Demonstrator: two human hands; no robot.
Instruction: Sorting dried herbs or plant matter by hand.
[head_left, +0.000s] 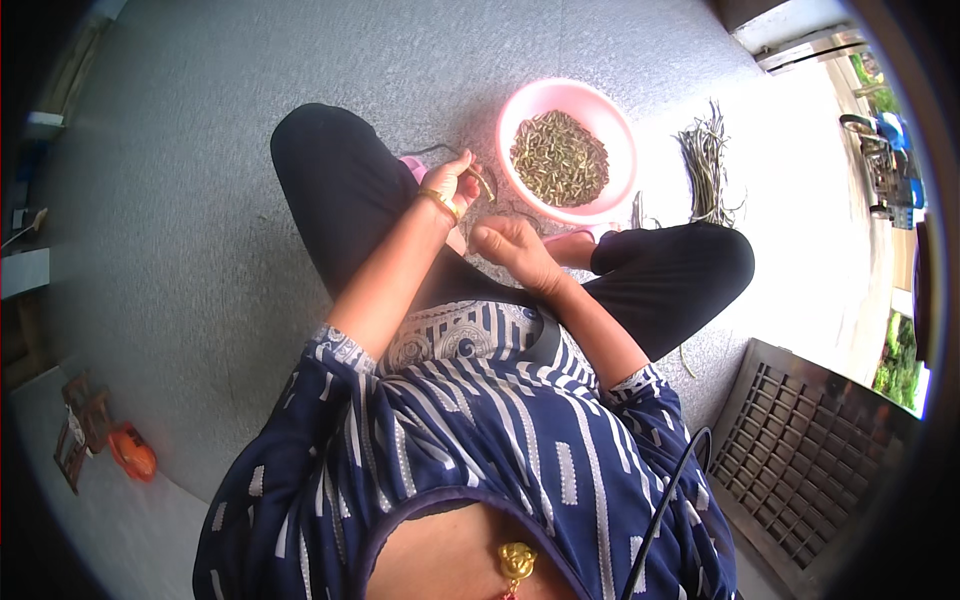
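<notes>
My left hand (454, 184), with a gold bracelet at its wrist, pinches a thin long bean (482, 184); part of it hangs out past the fingers. My right hand (506, 244) is curled just below and to the right of it, and whether anything is inside the fingers cannot be told. Beyond both hands a pink plastic basin (628, 161) on the floor holds many short cut bean pieces (559, 159). A bundle of uncut long beans (705, 169) lies on the floor right of the basin, with a few loose ones nearer my knee.
My bent knees in black trousers flank the hands, and pink slippers (414, 169) show below the basin. A metal lattice door panel (802, 457) stands at lower right. An orange object (133, 452) and wooden stools (84, 420) are at lower left. Vehicles (892, 161) are outside at right.
</notes>
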